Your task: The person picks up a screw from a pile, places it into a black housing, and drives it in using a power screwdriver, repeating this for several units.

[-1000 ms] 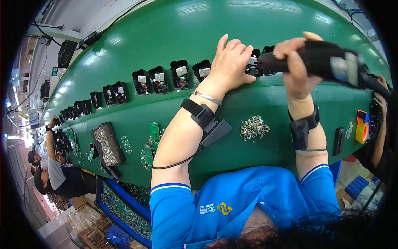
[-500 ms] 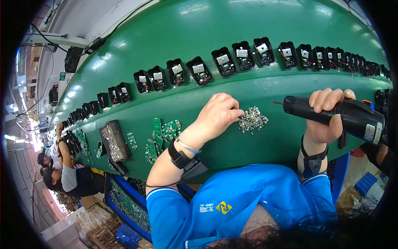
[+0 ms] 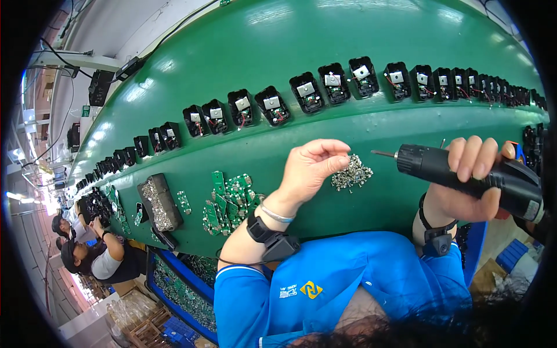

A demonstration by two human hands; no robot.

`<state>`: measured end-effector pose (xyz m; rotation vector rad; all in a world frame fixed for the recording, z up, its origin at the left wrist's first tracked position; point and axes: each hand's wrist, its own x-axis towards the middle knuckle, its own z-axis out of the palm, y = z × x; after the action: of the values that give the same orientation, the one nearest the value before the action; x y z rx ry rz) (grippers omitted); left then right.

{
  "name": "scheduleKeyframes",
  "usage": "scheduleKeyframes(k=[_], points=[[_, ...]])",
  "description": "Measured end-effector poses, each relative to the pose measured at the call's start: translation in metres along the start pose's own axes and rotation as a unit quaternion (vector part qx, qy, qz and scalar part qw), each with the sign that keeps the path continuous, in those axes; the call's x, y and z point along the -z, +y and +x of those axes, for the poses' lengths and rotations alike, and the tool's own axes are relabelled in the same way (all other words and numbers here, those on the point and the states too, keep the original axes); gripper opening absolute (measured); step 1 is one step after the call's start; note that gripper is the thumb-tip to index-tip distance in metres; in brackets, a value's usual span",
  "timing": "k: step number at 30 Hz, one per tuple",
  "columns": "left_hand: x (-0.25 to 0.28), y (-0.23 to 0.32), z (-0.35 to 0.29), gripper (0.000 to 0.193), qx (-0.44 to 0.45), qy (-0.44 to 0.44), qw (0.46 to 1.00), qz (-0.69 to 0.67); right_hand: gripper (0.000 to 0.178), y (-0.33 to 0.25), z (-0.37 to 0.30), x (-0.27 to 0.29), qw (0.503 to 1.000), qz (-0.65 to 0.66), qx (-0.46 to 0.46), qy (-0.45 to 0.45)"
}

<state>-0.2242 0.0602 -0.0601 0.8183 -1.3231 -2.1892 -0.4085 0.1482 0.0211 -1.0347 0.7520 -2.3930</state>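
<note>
Just beyond the upper left side of a heap of small silver screws [image 3: 351, 176], my left hand [image 3: 316, 165] is raised with thumb and fingertips brought together. Anything pinched there is too small to make out. My right hand [image 3: 473, 174] is wrapped round a black electric screwdriver [image 3: 426, 163], held over the right of the green bench. Its thin bit points left, toward my left hand and the screws. Beyond both hands runs a long row of open black housings [image 3: 306, 93], with silver metal blocks and thin red wires inside those nearest me.
Left of my arm lie green circuit boards [image 3: 223, 203] in a loose pile. Past them sits a dark box [image 3: 159, 203] full of small metal parts. A blue-edged bin [image 3: 180, 290] of boards stands below the bench edge. Co-workers [image 3: 101, 255] are at the far left.
My left hand has lifted from the screw heap and turned, its fingertips now above it. The screwdriver has tilted a little, its bit slightly lower and farther left.
</note>
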Motion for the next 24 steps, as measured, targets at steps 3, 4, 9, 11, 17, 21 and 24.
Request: scheduleKeyframes(k=[3,4,9,11,17,21,24], points=[[-0.012,-0.007,0.001,0.014,0.057,-0.018,0.977,-0.206,0.050,-0.001,0.002,-0.010,0.998,0.055,0.011,0.011],[-0.016,-0.009,0.001,0.015,0.067,-0.035,0.968,-0.241,0.051,-0.002,0.003,-0.012,0.998,0.063,0.011,0.009],[-0.026,-0.010,0.006,0.018,0.070,-0.065,0.956,-0.277,0.052,-0.001,0.004,-0.015,0.999,0.046,0.008,0.000],[-0.027,-0.009,0.007,0.018,0.066,-0.070,0.959,-0.268,0.051,-0.001,0.003,-0.014,0.999,0.044,0.008,0.005],[-0.026,-0.007,0.009,0.016,0.046,-0.078,0.981,-0.172,0.054,0.000,0.004,-0.013,0.999,0.044,0.008,-0.028],[-0.026,0.001,0.014,0.014,0.004,-0.101,0.995,-0.011,0.054,-0.002,0.005,-0.010,0.999,0.027,-0.010,-0.044],[-0.023,0.006,0.021,0.018,-0.005,-0.106,0.988,0.111,0.052,0.001,0.010,-0.005,0.999,0.022,-0.019,-0.044]])
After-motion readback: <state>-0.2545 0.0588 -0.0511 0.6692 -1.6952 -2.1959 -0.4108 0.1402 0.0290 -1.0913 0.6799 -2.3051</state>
